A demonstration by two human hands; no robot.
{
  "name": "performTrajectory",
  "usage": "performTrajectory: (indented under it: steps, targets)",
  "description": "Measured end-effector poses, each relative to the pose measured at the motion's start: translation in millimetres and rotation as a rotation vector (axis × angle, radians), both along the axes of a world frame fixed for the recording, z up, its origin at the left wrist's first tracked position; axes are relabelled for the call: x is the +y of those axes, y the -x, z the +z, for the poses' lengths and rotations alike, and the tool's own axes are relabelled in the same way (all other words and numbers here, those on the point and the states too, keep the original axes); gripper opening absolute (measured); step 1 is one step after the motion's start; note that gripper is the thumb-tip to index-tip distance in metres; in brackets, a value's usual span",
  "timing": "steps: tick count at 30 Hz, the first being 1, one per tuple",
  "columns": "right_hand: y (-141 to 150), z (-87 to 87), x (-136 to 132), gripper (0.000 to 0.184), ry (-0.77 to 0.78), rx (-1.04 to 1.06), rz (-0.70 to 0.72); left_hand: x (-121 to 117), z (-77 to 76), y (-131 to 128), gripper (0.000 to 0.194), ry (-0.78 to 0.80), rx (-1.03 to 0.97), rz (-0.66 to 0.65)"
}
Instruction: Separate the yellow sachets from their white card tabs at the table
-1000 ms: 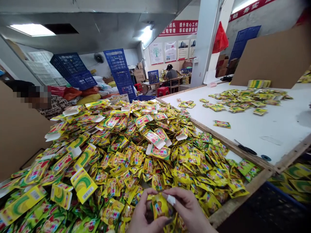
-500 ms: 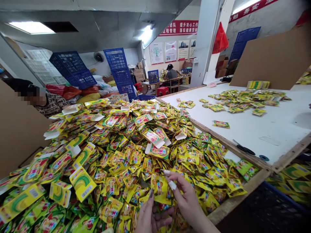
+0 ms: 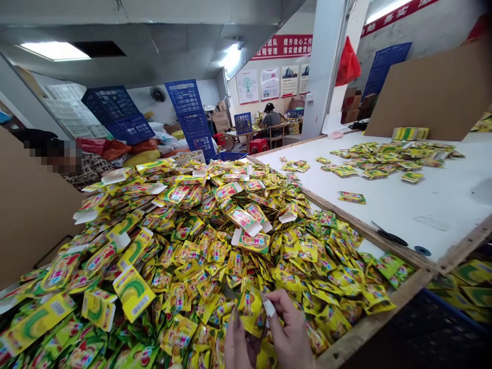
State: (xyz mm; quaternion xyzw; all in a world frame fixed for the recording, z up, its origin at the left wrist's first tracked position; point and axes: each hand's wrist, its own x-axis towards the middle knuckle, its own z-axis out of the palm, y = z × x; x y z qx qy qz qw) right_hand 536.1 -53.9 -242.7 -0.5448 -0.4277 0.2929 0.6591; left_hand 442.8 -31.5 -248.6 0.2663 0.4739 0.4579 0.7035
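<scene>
A small yellow candy sachet (image 3: 250, 309) with coloured print is held up between my two hands at the near side of a big heap of similar sachets (image 3: 215, 251). My right hand (image 3: 288, 328) is closed on the sachet's right side, white tape wrapped round a fingertip and the thumb. On the sachet's lower left, my left hand (image 3: 240, 342) is closed with its thumb upright; its other fingers are partly hidden behind the sachet. Open-ended yellow cartons (image 3: 134, 293) lie on the heap to the left, and a TWINS carton (image 3: 251, 241) lies just beyond my hands.
A wooden rail (image 3: 369, 233) separates the heap from a white table (image 3: 400, 205) bearing scissors (image 3: 389, 234), a tape roll (image 3: 422, 250) and scattered packets (image 3: 384, 159). A blue crate (image 3: 442, 323) sits low right. One co-worker (image 3: 88, 166) is at left, another (image 3: 271, 119) sits far back.
My right hand has moved in and down, its fingers now bent over the sachet. The sachet is tilted more upright between both hands. The view has shifted slightly.
</scene>
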Motion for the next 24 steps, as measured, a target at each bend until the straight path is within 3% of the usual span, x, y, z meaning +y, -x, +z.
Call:
performTrajectory:
  steps: [2,4,6,8,10,13,16,18,21,24]
  targets:
    - [2.6,-1.9,0.5,0.023,-0.005,0.010,-0.028,0.4,-3.7,0.7,0.045,-0.024,0.055,0.026]
    - [5.0,-2.6,2.0,0.041,0.028,0.139,-0.052,1.1,-5.9,-0.9,0.044,-0.078,0.081,0.056]
    - [5.2,-1.5,4.4,0.059,0.060,0.320,0.016,3.2,-2.3,-4.8,0.047,-0.178,0.058,0.052]
    - [1.0,1.6,7.2,0.054,0.061,0.440,0.148,7.7,8.3,-10.4,0.048,-0.290,0.061,0.025]
    - [-7.8,5.9,9.7,0.043,0.035,0.482,0.195,13.9,22.7,-17.2,0.043,-0.385,0.130,-0.048]
    - [-27.5,10.3,11.5,0.035,0.000,0.485,0.102,22.3,39.0,-29.7,0.037,-0.482,0.212,-0.199]
    - [-52.1,9.0,7.9,0.032,-0.002,0.465,0.032,28.0,41.7,-41.4,0.038,-0.551,0.201,-0.275]
    - [-69.9,6.2,2.3,0.033,0.003,0.477,-0.006,34.6,40.6,-45.0,0.042,-0.474,0.172,-0.226]
    - [-93.4,5.8,-3.6,0.039,0.033,0.535,-0.073,54.0,43.8,-41.9,0.049,-0.237,0.103,-0.118]
    - [-104.5,17.1,9.1,0.036,0.108,0.484,0.013,78.0,52.7,-35.6,0.045,-0.131,0.057,-0.155]
